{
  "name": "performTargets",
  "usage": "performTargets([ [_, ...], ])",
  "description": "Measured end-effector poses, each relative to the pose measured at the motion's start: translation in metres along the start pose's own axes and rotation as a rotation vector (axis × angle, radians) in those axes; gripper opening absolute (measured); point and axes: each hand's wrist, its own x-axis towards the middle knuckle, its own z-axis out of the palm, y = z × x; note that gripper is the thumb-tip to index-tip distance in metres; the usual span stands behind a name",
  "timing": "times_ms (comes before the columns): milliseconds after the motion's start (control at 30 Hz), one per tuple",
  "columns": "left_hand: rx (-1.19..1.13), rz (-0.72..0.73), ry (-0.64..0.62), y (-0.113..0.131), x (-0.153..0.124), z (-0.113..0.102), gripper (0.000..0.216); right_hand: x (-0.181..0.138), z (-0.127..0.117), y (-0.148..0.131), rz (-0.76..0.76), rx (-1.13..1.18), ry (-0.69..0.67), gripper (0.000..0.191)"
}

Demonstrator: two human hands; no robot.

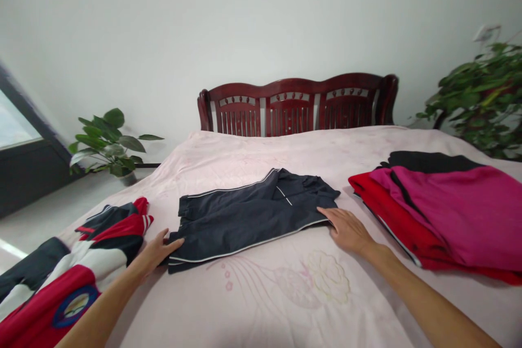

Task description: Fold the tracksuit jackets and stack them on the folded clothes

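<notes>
I have the dark navy cloth garment with thin white piping (253, 223) lying folded across the centre of the frame, flat on a pale pink bedspread with flower patterns (367, 304). My left hand (157, 250), at lower left of centre, touches the garment's lower left corner, its thumb and forefinger parted; I can't tell whether any cloth is pinched. My right hand (349, 231), right of centre, has its fingertips on the garment's lower right edge, and I can't make out a pinch there either. At lower left I see a rumpled red, white and navy garment with a round blue badge (112, 253). A folded stack of magenta, red and black clothes (457, 206) sits at right, near my right hand.
</notes>
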Motion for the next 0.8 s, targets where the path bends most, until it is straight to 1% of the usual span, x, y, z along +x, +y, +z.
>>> performTargets([
  [67, -0.093, -0.079, -0.002, 0.011, -0.012, 0.009, 0.072, 0.003, -0.004, 0.006, -0.009, -0.072, 0.005, 0.064],
  [133, -0.166, -0.129, -0.048, 0.024, -0.021, 0.013, 0.061, 0.010, -0.013, 0.007, -0.055, -0.144, -0.012, 0.058],
  [200, -0.226, -0.117, -0.105, 0.033, -0.027, 0.007, 0.054, 0.013, -0.027, 0.002, -0.113, -0.190, -0.024, 0.053],
  [233, -0.245, -0.099, -0.129, 0.033, -0.030, 0.000, 0.056, 0.010, -0.035, -0.003, -0.139, -0.196, -0.027, 0.051],
  [300, -0.255, -0.068, -0.178, 0.026, -0.034, -0.018, 0.066, -0.008, -0.049, -0.014, -0.178, -0.171, -0.033, 0.050],
  [367, -0.202, -0.073, -0.233, 0.007, -0.037, -0.034, 0.077, -0.039, -0.059, -0.025, -0.192, -0.098, -0.066, 0.052],
  [400, -0.136, -0.088, -0.239, -0.004, -0.039, -0.039, 0.081, -0.057, -0.062, -0.029, -0.184, -0.047, -0.095, 0.056],
  [433, -0.047, -0.095, -0.216, -0.015, -0.040, -0.042, 0.085, -0.075, -0.064, -0.032, -0.166, 0.013, -0.133, 0.061],
  [467, 0.067, -0.079, -0.163, -0.024, -0.042, -0.042, 0.088, -0.090, -0.066, -0.033, -0.144, 0.081, -0.181, 0.066],
  [500, 0.205, -0.034, -0.071, -0.031, -0.045, -0.040, 0.089, -0.101, -0.069, -0.034, -0.116, 0.154, -0.230, 0.072],
  [567, 0.507, 0.149, 0.174, -0.033, -0.053, -0.029, 0.085, -0.109, -0.078, -0.040, -0.053, 0.293, -0.296, 0.076],
  [600, 0.636, 0.277, 0.289, -0.029, -0.058, -0.020, 0.080, -0.105, -0.083, -0.048, -0.021, 0.347, -0.299, 0.073],
  [633, 0.735, 0.410, 0.367, -0.022, -0.064, -0.008, 0.075, -0.098, -0.088, -0.061, 0.008, 0.386, -0.281, 0.067],
  [667, 0.800, 0.535, 0.405, -0.012, -0.070, 0.006, 0.069, -0.087, -0.092, -0.079, 0.032, 0.408, -0.243, 0.060],
  [700, 0.830, 0.643, 0.396, -0.002, -0.076, 0.021, 0.064, -0.074, -0.093, -0.101, 0.043, 0.417, -0.195, 0.053],
  [733, 0.833, 0.731, 0.341, 0.007, -0.080, 0.038, 0.060, -0.060, -0.092, -0.126, 0.031, 0.419, -0.162, 0.051],
  [800, 0.819, 0.830, 0.183, 0.021, -0.085, 0.070, 0.056, -0.035, -0.079, -0.176, -0.060, 0.407, -0.120, 0.056],
])
